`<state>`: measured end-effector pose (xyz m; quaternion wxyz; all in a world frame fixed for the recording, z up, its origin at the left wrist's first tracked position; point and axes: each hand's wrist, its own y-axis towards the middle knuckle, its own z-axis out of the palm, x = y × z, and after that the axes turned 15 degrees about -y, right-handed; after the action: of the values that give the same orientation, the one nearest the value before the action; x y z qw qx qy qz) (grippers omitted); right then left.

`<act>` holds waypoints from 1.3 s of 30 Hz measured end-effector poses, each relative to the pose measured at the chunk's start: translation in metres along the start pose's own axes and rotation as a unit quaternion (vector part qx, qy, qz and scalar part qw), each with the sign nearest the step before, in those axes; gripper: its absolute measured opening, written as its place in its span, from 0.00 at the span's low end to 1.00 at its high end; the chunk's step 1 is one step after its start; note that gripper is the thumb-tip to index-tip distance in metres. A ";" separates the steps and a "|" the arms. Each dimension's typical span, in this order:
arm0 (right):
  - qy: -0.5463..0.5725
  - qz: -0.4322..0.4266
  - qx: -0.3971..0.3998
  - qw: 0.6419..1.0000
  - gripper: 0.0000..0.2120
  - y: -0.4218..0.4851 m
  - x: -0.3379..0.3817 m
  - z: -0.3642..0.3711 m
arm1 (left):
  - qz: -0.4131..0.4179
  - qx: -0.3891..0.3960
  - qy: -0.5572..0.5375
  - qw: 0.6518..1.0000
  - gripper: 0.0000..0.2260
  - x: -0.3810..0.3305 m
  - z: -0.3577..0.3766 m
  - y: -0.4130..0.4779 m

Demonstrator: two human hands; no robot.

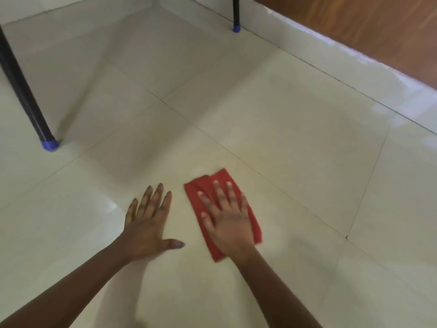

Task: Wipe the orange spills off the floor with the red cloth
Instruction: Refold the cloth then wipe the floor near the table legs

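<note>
At the far left a black furniture leg with a blue plastic foot cap (50, 144) stands on the glossy cream tiled floor (295, 129). Nearer to me, my left hand (147, 223) lies palm down on a bare tile, fingers stretched out and slightly fanned, thumb pointing off to the right, holding nothing. Just beside it, apart by a narrow strip of floor, my right hand (228, 221) presses flat on the folded red cloth (203, 185). My fingers (218, 192) there are spread apart, not curled around the fabric, which lies wholly underneath them and the palm; its far corner pokes out beyond my fingertips and its near end shows by my wrist. This hand looks a little blurred. I cannot make out any clear orange mark on the tiles. Farther back a second black leg with a blue cap (236, 28) stands near the white skirting, under a brown wooden panel (378, 29) at upper right.
</note>
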<state>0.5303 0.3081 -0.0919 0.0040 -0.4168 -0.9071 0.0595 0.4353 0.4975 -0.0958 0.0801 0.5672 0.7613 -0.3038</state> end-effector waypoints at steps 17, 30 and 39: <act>-0.015 0.107 0.040 0.993 0.25 0.084 -0.047 -0.004 | 0.016 -0.003 -0.008 1.000 0.56 -0.003 -0.002 -0.003; -0.032 -0.035 0.015 0.999 0.24 0.127 0.013 -0.011 | 0.009 -0.006 -0.046 0.999 0.60 0.035 -0.026 -0.013; -0.011 0.041 0.031 0.999 0.24 0.194 0.039 -0.021 | -0.140 -0.036 -0.071 0.987 0.63 0.100 -0.068 -0.032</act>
<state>0.6529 0.4648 -0.0941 0.0045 -0.4522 -0.8871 0.0922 0.3865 0.6111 -0.0760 0.1109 0.4291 0.8359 -0.3239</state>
